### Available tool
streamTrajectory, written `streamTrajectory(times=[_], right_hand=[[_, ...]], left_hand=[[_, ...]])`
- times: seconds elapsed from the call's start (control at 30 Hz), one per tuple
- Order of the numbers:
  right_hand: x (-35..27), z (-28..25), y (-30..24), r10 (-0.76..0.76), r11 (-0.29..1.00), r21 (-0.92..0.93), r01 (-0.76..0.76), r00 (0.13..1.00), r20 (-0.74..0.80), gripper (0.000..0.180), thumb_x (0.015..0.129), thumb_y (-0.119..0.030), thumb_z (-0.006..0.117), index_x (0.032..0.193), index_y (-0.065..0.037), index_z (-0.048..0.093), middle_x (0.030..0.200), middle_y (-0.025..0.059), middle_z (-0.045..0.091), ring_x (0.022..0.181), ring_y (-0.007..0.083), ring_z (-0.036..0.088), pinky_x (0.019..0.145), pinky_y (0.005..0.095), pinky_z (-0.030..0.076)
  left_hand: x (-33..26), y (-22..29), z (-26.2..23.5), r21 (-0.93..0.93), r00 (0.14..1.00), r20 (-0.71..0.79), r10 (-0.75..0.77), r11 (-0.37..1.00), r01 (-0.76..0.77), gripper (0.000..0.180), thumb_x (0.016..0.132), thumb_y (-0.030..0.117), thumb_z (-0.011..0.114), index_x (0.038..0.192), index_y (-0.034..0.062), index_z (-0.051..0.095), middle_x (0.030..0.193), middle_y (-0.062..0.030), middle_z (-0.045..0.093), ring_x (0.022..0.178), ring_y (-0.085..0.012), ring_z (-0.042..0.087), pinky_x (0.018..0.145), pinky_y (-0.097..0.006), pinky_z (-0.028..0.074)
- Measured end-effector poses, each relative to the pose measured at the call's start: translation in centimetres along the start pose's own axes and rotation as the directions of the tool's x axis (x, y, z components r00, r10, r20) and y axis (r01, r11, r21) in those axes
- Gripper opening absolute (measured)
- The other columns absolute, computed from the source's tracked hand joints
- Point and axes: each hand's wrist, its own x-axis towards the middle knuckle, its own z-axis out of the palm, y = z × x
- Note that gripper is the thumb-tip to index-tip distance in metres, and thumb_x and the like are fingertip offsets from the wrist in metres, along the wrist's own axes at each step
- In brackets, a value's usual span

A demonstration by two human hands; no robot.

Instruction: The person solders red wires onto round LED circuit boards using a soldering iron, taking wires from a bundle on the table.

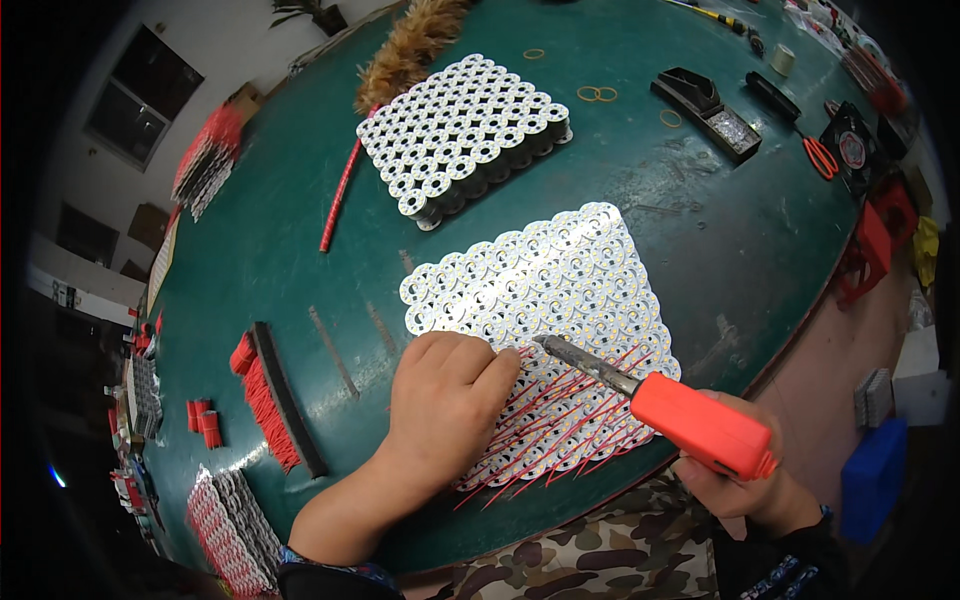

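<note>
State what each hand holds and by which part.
Right hand holds the soldering iron by its orange handle. Left hand grips nothing visible; it presses on the LED board panel.

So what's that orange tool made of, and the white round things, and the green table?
The tool in the right hand looks like an orange plastic handle, smooth and matte, with a dull grey metal tip. The round discs look like white-coated boards, probably metal-backed, carrying small yellow chips; thin red wires, seemingly plastic-coated, cross them. The table seems dark green painted board, scuffed and scratched.
</note>
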Motion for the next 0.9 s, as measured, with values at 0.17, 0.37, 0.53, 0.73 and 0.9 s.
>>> streamTrajectory(times=[0.17,0.37,0.53,0.73,0.9], right_hand=[[1.3,0.0,0.0,-0.099,0.993,-0.067,0.099,0.995,0.001,0.063,0.074,-0.001,0.082,0.129,0.005,0.053,0.101,0.0199,0.072,0.082,0.0323,0.074,0.073,0.0368,0.059],[1.5,0.4,0.1,-0.095,0.994,-0.062,0.094,0.995,-0.010,0.063,0.073,-0.001,0.083,0.129,0.006,0.054,0.101,0.0199,0.072,0.084,0.0324,0.075,0.074,0.0367,0.059],[1.4,0.4,0.1,-0.101,0.993,-0.069,0.100,0.995,-0.025,0.062,0.073,-0.001,0.083,0.128,0.006,0.055,0.102,0.0201,0.072,0.085,0.0324,0.075,0.075,0.0365,0.060],[1.0,0.1,0.2,-0.086,0.996,-0.041,0.085,0.996,-0.025,0.061,0.075,-0.001,0.082,0.129,0.006,0.054,0.104,0.0203,0.072,0.085,0.0324,0.075,0.076,0.0370,0.060],[0.7,-0.1,0.1,-0.036,0.999,-0.037,0.036,0.999,-0.006,0.060,0.075,-0.001,0.082,0.128,0.005,0.054,0.103,0.0201,0.072,0.084,0.0321,0.075,0.075,0.0372,0.060]], left_hand=[[0.1,0.1,0.2,0.022,1.000,0.003,-0.011,1.000,0.011,0.018,0.075,0.008,0.068,0.093,0.0070,0.069,0.079,-0.0047,0.060,0.079,-0.0252,0.063,0.076,-0.041,0.049],[0.4,0.2,0.0,0.028,1.000,0.027,-0.011,1.000,0.010,0.021,0.073,0.005,0.068,0.094,0.0069,0.071,0.080,-0.0046,0.062,0.081,-0.0252,0.063,0.079,-0.042,0.048],[0.5,0.2,-0.1,0.029,0.999,0.051,-0.011,1.000,0.009,0.018,0.075,0.007,0.067,0.093,0.0066,0.071,0.080,-0.0049,0.062,0.081,-0.0255,0.063,0.079,-0.042,0.048],[0.4,0.3,-0.1,0.043,0.996,0.072,-0.043,0.998,0.040,0.019,0.074,0.006,0.066,0.092,0.0066,0.069,0.084,-0.0060,0.062,0.083,-0.0266,0.063,0.078,-0.042,0.048],[0.4,0.5,0.2,-0.003,0.995,-0.015,-0.095,0.995,0.095,0.021,0.073,0.003,0.064,0.093,0.0074,0.069,0.087,-0.0069,0.062,0.085,-0.0281,0.062,0.076,-0.042,0.047]])
